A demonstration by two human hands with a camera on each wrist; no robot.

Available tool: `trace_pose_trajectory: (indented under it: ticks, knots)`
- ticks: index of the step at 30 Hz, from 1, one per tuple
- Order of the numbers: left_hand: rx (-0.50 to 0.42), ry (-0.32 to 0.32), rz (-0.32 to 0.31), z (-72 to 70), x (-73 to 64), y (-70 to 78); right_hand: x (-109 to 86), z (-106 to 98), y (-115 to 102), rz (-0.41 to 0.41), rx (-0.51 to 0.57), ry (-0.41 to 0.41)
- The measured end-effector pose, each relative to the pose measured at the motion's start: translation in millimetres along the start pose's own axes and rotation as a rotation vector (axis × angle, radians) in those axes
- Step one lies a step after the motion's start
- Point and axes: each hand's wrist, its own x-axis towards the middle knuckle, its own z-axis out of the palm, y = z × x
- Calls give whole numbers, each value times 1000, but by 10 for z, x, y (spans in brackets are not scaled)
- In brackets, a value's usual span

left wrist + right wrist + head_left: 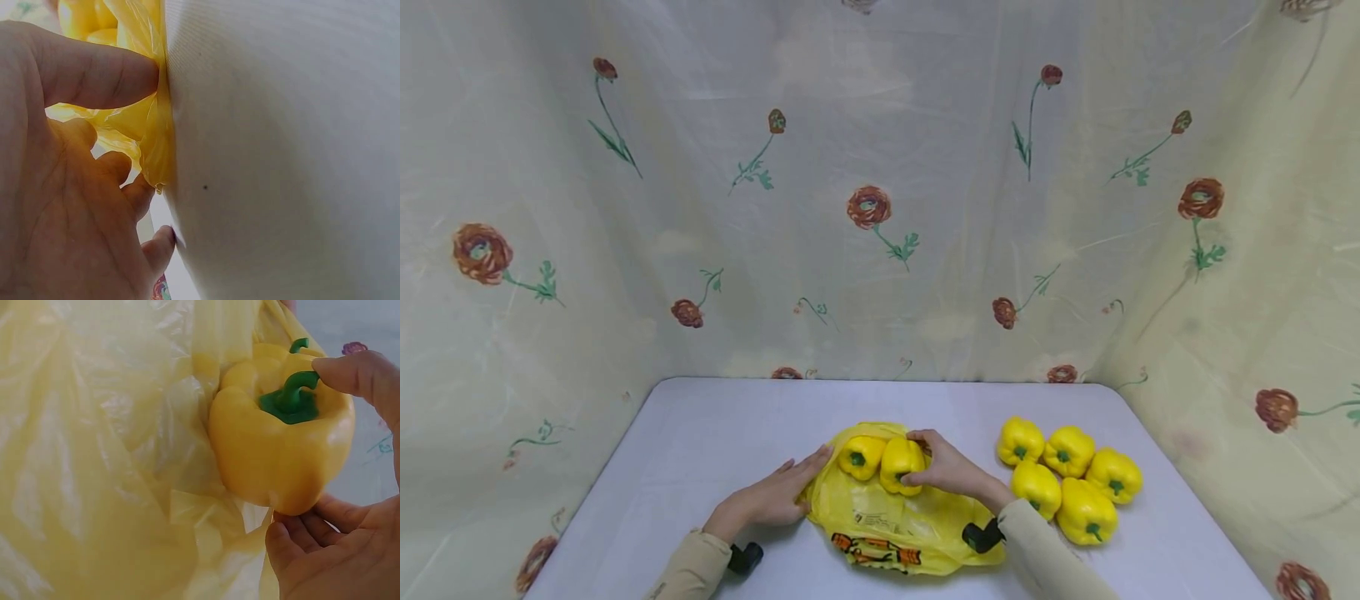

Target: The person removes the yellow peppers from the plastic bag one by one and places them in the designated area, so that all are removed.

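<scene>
A yellow plastic bag [865, 500] with orange and black print lies on the table. Two yellow bell peppers rest side by side at its upper part. My right hand [951, 468] grips the right bell pepper [901, 465], thumb near the green stem and fingers beneath in the right wrist view. The left bell pepper [859, 457] sits beside it. At the bag's left edge, my left hand [778, 493] touches the plastic with fingers extended. In the left wrist view its thumb [103, 74] presses the film near the table; the fingertips are partly hidden.
Several more yellow bell peppers [1086, 510] are grouped on the right of the white table [715, 433], beyond the right forearm. A flower-patterned curtain [865, 292] hangs behind the table and along both sides.
</scene>
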Motion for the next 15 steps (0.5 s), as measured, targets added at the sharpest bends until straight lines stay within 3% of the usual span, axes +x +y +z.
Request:
trace_pose_trajectory:
  ticks: [15]
  knots:
    - [-6, 2, -13, -8, -6, 25, -14, 53, 11, -16, 35, 21]
